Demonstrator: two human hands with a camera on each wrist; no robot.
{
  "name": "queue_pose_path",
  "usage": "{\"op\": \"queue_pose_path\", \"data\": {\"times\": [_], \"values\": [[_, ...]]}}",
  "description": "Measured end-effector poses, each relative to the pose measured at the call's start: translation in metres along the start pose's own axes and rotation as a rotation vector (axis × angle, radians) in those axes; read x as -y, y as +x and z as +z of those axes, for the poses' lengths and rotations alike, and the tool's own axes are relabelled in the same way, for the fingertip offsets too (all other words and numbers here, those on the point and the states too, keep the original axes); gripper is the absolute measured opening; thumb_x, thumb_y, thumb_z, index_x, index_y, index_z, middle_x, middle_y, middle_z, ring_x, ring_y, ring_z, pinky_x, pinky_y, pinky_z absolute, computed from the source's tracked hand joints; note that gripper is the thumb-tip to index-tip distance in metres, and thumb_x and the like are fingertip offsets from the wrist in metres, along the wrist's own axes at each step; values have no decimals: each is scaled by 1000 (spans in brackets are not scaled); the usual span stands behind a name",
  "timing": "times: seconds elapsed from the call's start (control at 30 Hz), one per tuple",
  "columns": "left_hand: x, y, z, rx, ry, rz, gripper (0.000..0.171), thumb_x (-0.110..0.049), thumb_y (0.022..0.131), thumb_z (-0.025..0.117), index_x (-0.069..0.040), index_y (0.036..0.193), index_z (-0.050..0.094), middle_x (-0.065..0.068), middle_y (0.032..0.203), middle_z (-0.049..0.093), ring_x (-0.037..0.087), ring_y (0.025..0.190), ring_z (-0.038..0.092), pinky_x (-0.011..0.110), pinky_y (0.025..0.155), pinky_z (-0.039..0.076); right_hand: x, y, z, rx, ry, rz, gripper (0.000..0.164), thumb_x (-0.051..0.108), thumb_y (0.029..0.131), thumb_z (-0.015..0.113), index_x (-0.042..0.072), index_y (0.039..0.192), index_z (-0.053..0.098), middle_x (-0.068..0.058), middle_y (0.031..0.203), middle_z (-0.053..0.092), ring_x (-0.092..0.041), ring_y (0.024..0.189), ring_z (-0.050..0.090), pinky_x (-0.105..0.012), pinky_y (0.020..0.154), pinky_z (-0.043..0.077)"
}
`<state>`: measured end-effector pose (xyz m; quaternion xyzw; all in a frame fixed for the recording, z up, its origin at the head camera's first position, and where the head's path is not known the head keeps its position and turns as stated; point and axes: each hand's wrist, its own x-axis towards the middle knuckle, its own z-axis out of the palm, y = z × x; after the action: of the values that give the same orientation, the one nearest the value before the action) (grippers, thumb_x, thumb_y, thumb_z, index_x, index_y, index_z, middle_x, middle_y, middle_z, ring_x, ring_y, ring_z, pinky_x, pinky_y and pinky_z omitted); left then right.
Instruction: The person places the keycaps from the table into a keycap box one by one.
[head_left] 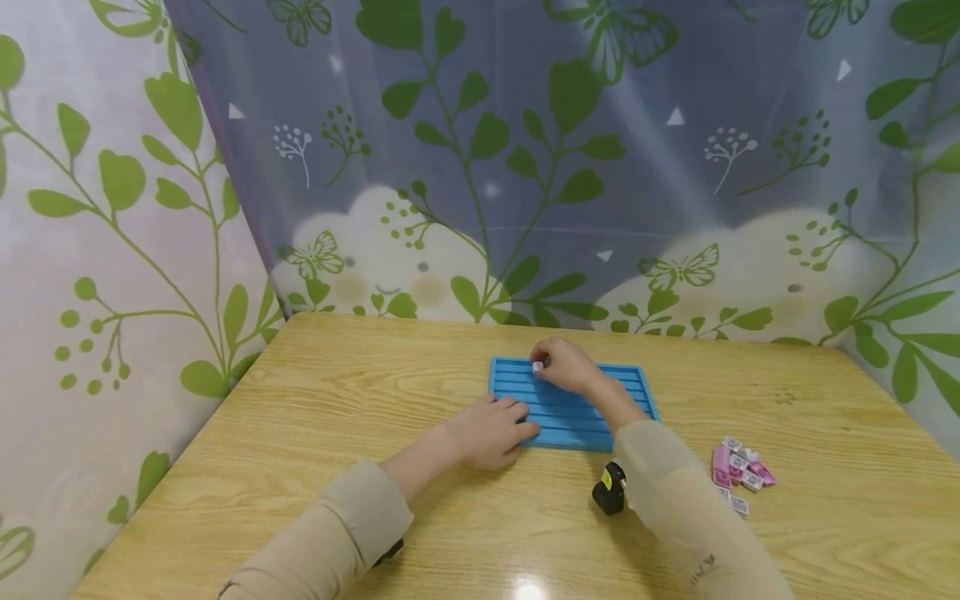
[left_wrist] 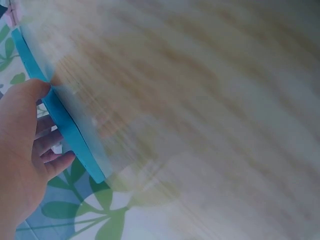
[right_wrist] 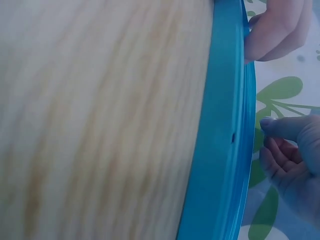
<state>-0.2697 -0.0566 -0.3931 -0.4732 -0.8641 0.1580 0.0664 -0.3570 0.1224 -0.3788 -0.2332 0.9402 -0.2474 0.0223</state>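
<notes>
A blue tray (head_left: pixel 567 433) with long parallel ridges lies on the wooden table. My left hand (head_left: pixel 491 433) holds its near left corner, thumb along the front edge and fingers over the left side. In the left wrist view, that thumb and the fingertips touch the tray's blue wall (left_wrist: pixel 75 137). Over the far left part of the tray, my right hand (head_left: pixel 566 365) pinches a small white tile (head_left: pixel 537 367) between thumb and fingers. The right wrist view shows the right hand (right_wrist: pixel 292 155) beyond the tray rim (right_wrist: pixel 215 125), with the tile mostly hidden there.
A loose pile of small pink and white tiles (head_left: pixel 738 467), some with printed faces, lies on the table (head_left: pixel 360 375) to the right of the tray. Behind the table hangs a leaf-patterned cloth (head_left: pixel 487 167). Black wrist cameras (head_left: pixel 609 489) sit under the forearms.
</notes>
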Motion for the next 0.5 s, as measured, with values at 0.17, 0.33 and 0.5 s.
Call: {"op": "queue_pose_path", "data": {"times": [0.17, 0.33, 0.5], "values": [[1, 0, -1, -14, 11, 6, 36, -35, 95, 47, -23, 129, 52, 1, 117, 53, 18, 105, 50, 36, 83, 43, 1, 9, 1, 14, 14, -42, 15, 3, 85, 60, 0, 100, 64, -12, 95, 62, -23, 83, 57, -35, 71, 47], [1, 0, -1, -10, 18, 7, 36, -35, 95, 47, -23, 129, 52, 1, 117, 53, 17, 104, 50, 35, 83, 43, 4, 14, 3, 18, 0, -71, 14, 3, 86, 60, 0, 99, 65, -12, 95, 63, -24, 85, 58, -36, 72, 48], [0, 0, -1, 11, 18, -2, 37, -35, 95, 47, -24, 130, 51, 1, 117, 52, 17, 104, 49, 34, 82, 43, 9, 15, 8, 19, -29, -47, 16, 2, 86, 59, -2, 101, 64, -13, 97, 62, -26, 88, 58, -38, 76, 47]]}}
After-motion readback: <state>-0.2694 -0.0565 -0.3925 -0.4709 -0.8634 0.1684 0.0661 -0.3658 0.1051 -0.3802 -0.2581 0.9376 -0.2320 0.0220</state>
